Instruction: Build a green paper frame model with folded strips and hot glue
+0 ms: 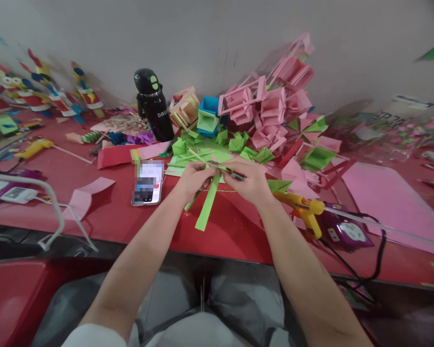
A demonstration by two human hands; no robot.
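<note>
My left hand [196, 175] is closed on light green paper strips; one long strip [207, 208] hangs down toward the table's front edge. Close beside it, my right hand [249, 177] pinches the same green paper where the strips meet. A small dark teal piece [237, 176] shows between the right fingers, too small to name. Just behind the hands lie more green paper strips [222, 153] and folded green paper shapes [238, 141]. A smartphone [147, 183] with a lit screen rests left of my left hand.
A yellow hot glue gun [307, 212] lies by my right forearm, beside a purple power strip [347, 231]. Behind stand a black bottle [155, 108] and pink folded paper boxes [265, 103]. Pink sheets [386, 197] lie right; another glue gun [32, 149] lies left.
</note>
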